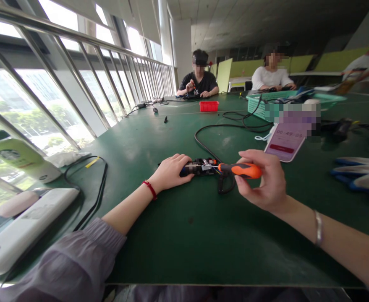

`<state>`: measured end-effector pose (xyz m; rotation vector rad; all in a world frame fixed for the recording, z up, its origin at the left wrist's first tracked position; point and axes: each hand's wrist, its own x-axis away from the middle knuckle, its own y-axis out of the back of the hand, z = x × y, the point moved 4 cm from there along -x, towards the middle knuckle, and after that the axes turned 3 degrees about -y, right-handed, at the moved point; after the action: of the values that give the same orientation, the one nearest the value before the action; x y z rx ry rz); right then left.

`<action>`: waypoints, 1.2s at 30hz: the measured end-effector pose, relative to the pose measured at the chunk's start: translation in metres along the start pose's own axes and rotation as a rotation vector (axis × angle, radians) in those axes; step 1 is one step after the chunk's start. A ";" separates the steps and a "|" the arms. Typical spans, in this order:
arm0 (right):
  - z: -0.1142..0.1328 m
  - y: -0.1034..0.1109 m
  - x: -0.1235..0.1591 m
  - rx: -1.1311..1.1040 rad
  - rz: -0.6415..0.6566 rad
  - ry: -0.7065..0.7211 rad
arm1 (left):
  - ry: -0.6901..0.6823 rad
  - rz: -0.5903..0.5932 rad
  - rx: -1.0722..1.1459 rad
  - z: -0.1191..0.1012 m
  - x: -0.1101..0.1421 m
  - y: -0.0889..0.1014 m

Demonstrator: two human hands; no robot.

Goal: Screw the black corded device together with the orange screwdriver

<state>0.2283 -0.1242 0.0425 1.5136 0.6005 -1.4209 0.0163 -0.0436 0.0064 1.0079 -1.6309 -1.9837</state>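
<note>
On the green table lies a dark cylindrical power tool (197, 168) with its inner parts and small coloured wires exposed. My left hand (173, 170) is closed over its left end and rests on the table. My right hand (264, 182) grips an orange and black screwdriver (245, 170), held nearly level. The screwdriver's shaft points left and its tip is at the exposed inside of the power tool; whether it sits in a screw I cannot tell. A black cable (200, 136) runs behind the tool.
A phone with a running timer (285, 140) leans near a green basket (260, 107). A red bin (209, 106) stands farther back. Blue-and-white gloves (362, 176) lie right; a bottle (20, 159) and white case (30, 228) are left. Several people sit beyond.
</note>
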 end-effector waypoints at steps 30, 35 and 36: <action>-0.002 0.003 -0.003 0.035 -0.028 -0.017 | 0.005 0.006 -0.001 -0.001 0.001 0.001; 0.001 0.003 -0.005 0.092 0.001 0.017 | 0.011 0.012 0.001 -0.001 0.001 0.002; 0.002 0.004 -0.005 0.095 -0.005 0.017 | 0.009 0.012 0.000 -0.001 0.001 0.002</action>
<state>0.2295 -0.1260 0.0487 1.6008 0.5544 -1.4599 0.0161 -0.0453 0.0077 1.0037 -1.6290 -1.9688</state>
